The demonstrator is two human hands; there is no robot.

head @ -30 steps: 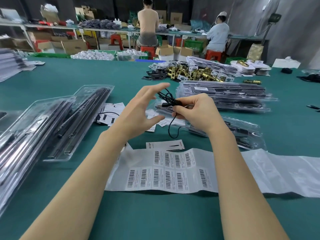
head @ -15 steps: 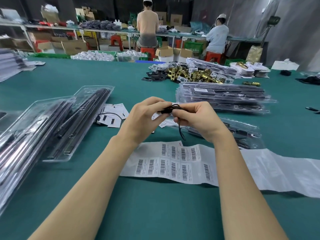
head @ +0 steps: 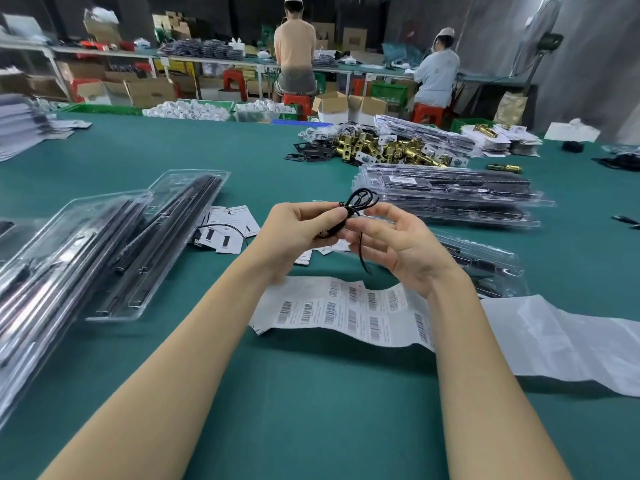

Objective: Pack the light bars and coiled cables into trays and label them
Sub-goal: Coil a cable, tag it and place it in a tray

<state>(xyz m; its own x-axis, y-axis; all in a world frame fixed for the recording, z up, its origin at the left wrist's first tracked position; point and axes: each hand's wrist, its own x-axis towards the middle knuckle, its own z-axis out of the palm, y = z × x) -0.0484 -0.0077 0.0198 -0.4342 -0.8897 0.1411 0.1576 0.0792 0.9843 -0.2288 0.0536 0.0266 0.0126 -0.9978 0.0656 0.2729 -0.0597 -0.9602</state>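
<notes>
Bare green table point(head: 311, 410) lies between the forearms and toward 6 o'clock; the label sheet point(head: 346, 311) sits just beneath the hands, its blank tail running to 3 o'clock. Open trays point(head: 162, 244) with light bars crowd 9 o'clock, a tray stack point(head: 450, 195) sits at 1 o'clock, and another tray point(head: 491, 268) lies just right of the right wrist. Since half a second ago the hands have parted slightly and the cable point(head: 349, 216) loops have risen above the fingers. The left hand point(head: 298, 230) pinches the cable bundle with curled fingers; the right hand point(head: 398, 247) has its fingers half spread, the cable's loose end hanging across its palm.
</notes>
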